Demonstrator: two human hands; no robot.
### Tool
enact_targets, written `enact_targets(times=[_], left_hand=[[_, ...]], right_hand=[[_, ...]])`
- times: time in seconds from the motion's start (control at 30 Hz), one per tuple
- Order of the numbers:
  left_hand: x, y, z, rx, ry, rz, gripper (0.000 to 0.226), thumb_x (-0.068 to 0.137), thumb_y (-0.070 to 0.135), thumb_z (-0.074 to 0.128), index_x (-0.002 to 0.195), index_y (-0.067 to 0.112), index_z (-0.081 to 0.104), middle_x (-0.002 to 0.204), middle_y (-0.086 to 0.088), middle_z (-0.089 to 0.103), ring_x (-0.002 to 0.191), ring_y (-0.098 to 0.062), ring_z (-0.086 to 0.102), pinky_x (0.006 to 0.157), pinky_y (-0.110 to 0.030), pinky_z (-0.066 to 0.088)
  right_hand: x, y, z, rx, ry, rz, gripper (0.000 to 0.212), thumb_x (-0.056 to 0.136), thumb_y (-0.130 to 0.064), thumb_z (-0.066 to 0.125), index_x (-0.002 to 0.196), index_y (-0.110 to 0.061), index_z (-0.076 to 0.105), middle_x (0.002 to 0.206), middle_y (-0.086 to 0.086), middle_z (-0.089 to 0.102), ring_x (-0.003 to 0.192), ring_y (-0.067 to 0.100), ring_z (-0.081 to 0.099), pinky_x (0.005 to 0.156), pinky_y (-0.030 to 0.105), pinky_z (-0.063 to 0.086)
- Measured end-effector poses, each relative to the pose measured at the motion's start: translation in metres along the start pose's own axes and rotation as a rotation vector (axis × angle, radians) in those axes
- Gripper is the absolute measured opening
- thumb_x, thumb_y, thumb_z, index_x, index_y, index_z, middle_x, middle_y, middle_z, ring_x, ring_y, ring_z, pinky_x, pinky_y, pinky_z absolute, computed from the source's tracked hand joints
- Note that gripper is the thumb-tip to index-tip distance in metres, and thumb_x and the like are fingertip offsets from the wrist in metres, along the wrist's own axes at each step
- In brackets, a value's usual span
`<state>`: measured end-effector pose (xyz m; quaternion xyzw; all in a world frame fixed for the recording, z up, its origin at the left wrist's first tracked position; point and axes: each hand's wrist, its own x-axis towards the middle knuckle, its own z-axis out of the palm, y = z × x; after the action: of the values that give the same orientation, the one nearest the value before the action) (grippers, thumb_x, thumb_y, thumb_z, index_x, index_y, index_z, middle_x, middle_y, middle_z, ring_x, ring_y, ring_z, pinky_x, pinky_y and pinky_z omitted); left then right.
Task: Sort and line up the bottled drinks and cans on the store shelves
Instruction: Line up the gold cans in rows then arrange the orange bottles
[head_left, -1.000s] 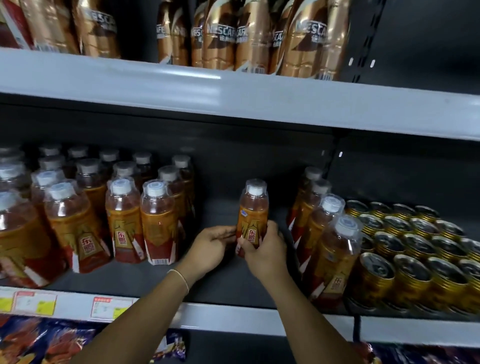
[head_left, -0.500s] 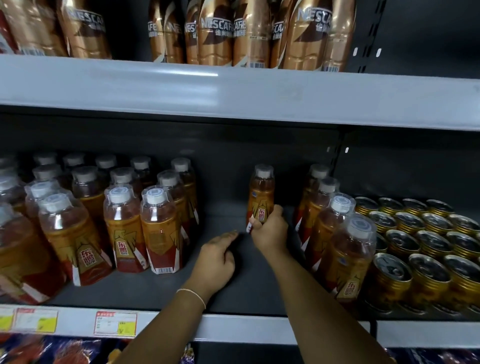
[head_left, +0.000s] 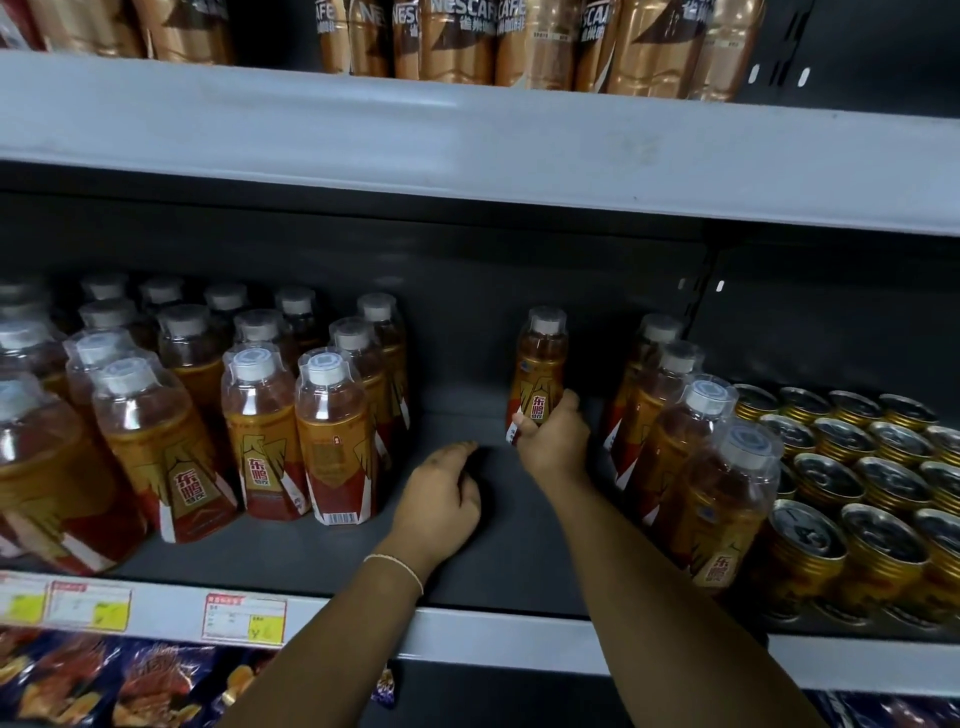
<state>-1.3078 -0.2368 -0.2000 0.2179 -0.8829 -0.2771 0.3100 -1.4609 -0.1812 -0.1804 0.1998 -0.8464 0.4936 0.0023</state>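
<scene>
The dark shelf (head_left: 322, 566) carries a cluster of amber bottles (head_left: 332, 441) at left, a row of bottles (head_left: 670, 415) at right, and gold cans (head_left: 878, 467) just beside that row. A lone bottle (head_left: 540, 374) stands upright in the gap between.

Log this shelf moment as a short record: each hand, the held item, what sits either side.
right hand: grips lone bottle, upright, deep in the gap
left hand: loosely curled on shelf, holds nothing
left of gap: bottle block
right of gap: bottle row, then cans
upper shelf: coffee bottles
</scene>
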Motion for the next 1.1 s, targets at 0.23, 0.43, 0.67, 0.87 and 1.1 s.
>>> enact_targets(times=[0.23,0.43,0.67,0.87,1.1], left_hand=[[-0.009,0.015,-0.013,-0.085,0.077,0.117,0.044,0.082,-0.005,0.052,0.123,0.001,0.064,0.124,-0.013,0.065,0.117,-0.027,0.061,0.104,-0.029,0.043],[-0.026,0.02,-0.064,-0.193,0.357,0.195,0.042,0.083,0.002,0.048,0.122,0.004,0.063,0.109,-0.006,0.067,0.102,-0.014,0.064,0.092,-0.024,0.051],[-0.032,0.01,-0.121,-0.072,0.523,0.236,0.041,0.082,0.01,0.044,0.116,0.002,0.065,0.103,-0.005,0.066,0.096,-0.01,0.059,0.09,-0.014,0.043],[-0.054,-0.014,-0.131,-0.137,0.594,0.075,0.039,0.081,0.003,0.048,0.116,0.013,0.065,0.102,0.014,0.062,0.093,-0.012,0.063,0.085,-0.023,0.05],[-0.078,-0.04,-0.116,-0.16,0.503,-0.238,0.035,0.088,-0.005,0.05,0.115,0.007,0.067,0.105,-0.005,0.069,0.096,-0.013,0.064,0.092,-0.037,0.054]], right_hand=[[-0.012,-0.009,-0.006,-0.018,0.015,0.025,0.071,0.088,-0.023,0.074,0.144,-0.005,0.033,0.135,0.021,0.052,0.121,0.038,0.055,0.098,0.043,0.047],[-0.059,-0.029,0.003,0.088,0.211,-0.4,0.066,0.083,-0.014,0.073,0.141,-0.003,0.043,0.125,0.02,0.053,0.118,0.037,0.048,0.102,0.044,0.04],[-0.098,-0.05,0.045,0.356,-0.47,-0.465,0.08,0.074,-0.014,0.08,0.143,-0.026,0.041,0.138,0.002,0.052,0.122,0.008,0.055,0.101,0.028,0.047],[-0.112,-0.066,0.069,0.343,-0.527,-0.367,0.105,0.055,-0.049,0.079,0.149,-0.022,0.04,0.143,0.005,0.046,0.126,0.021,0.055,0.105,0.043,0.049],[-0.115,-0.066,0.065,0.243,-0.465,-0.318,0.073,0.052,-0.054,0.081,0.115,-0.027,0.055,0.12,-0.005,0.058,0.108,0.014,0.061,0.092,0.041,0.055]])
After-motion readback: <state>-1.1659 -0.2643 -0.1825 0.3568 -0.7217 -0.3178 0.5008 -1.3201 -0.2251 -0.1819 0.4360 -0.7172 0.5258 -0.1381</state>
